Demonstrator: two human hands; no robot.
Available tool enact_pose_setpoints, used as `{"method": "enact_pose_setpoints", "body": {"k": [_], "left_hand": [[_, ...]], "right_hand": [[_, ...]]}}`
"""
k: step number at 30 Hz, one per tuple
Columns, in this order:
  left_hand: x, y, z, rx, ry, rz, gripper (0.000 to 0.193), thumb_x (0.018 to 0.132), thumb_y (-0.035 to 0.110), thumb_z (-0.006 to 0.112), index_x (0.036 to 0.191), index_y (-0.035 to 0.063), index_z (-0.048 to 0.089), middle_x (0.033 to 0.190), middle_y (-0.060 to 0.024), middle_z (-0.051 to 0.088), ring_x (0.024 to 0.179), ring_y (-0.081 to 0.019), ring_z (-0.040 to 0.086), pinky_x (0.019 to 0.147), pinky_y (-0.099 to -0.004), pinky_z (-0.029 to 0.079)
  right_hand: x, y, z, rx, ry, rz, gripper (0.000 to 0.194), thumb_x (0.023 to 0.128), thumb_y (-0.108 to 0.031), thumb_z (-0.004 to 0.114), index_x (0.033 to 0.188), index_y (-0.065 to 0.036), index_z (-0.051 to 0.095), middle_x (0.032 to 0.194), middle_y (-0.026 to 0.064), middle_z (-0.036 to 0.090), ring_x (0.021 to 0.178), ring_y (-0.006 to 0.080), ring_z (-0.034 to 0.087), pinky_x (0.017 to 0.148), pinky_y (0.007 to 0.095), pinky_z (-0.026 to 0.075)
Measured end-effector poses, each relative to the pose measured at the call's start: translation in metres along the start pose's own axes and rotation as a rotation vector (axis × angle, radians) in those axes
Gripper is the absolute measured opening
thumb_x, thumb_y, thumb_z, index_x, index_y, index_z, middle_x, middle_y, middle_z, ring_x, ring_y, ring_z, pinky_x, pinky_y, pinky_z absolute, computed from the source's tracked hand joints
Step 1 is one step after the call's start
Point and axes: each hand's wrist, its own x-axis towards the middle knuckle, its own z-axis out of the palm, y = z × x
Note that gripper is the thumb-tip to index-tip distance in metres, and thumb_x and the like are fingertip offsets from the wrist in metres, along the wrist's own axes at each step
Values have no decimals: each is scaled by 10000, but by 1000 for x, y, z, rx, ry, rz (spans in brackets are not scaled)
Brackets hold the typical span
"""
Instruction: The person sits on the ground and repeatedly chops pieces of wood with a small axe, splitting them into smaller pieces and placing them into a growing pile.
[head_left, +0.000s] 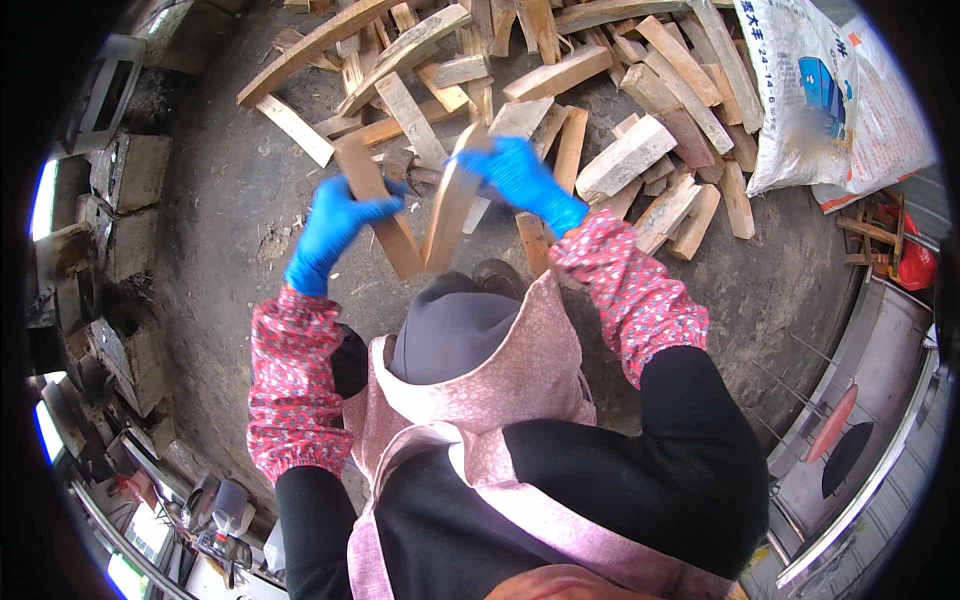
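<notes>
My left hand (334, 225), in a blue glove, grips a flat piece of wood (381, 217) that slants down to the right. In my right hand (510, 172), gloved alike, is a second piece of wood (452, 210), blurred and leaning the other way. The lower ends of the two pieces meet or nearly meet above my lap, forming a V. Between them, farther off, a tool with a rusty head (397, 163), perhaps a hammer or an axe, lies among the wood; its handle is partly hidden.
Split wood (559, 73) lies heaped on the concrete floor (217, 202) ahead. Printed white sacks (799, 97) stand at the upper right, near a small wooden stool (870, 234). Blackened blocks (131, 172) line the left. A metal rack (892, 322) is at the right.
</notes>
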Motion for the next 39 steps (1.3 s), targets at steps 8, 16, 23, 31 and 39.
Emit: {"method": "enact_pose_setpoints", "body": {"k": [8, 16, 23, 31, 39], "left_hand": [[84, 131, 0, -427, 75, 467, 423, 919, 368, 547, 1183, 39, 580, 1125, -161, 617, 1045, -246, 615, 920, -331, 495], [111, 87, 45, -142, -120, 352, 401, 868, 303, 608, 1143, 11, 601, 980, -97, 663, 824, -144, 644, 803, -274, 510], [102, -63, 56, 210, 119, 53, 735, 790, 327, 703, 1352, -32, 390, 1195, -170, 590, 1023, -223, 609, 868, -312, 484], [124, -92, 109, 403, 105, 105, 755, 797, 197, 681, 1407, -17, 290, 1303, -241, 487, 1138, -293, 549, 944, -347, 447], [76, -112, 112, 132, 327, 228, 443, 811, 42, 597, 1251, 57, 546, 1127, -170, 620, 964, -233, 633, 828, -308, 503]], "right_hand": [[38, -22, -150, 947, 480, -132, 494, 862, -487, 593, 1067, -37, 588, 989, 113, 653, 845, 240, 637, 741, 339, 546], [83, 102, -98, -572, 796, -63, 542, 760, -311, 740, 1114, 53, 550, 994, 156, 654, 902, 243, 622, 792, 338, 486], [80, 106, -83, -148, 608, -199, 422, 702, -76, 733, 1103, -47, 604, 972, 63, 638, 851, 161, 599, 776, 289, 498], [82, 47, -65, -622, 622, 49, 730, 724, -374, 704, 1270, 31, 436, 1070, 207, 610, 986, 330, 599, 846, 402, 465], [115, 39, -26, -833, 747, 126, 1040, 620, -432, 783, 1389, 29, 256, 1197, 294, 529, 1109, 399, 528, 937, 443, 424]]}}
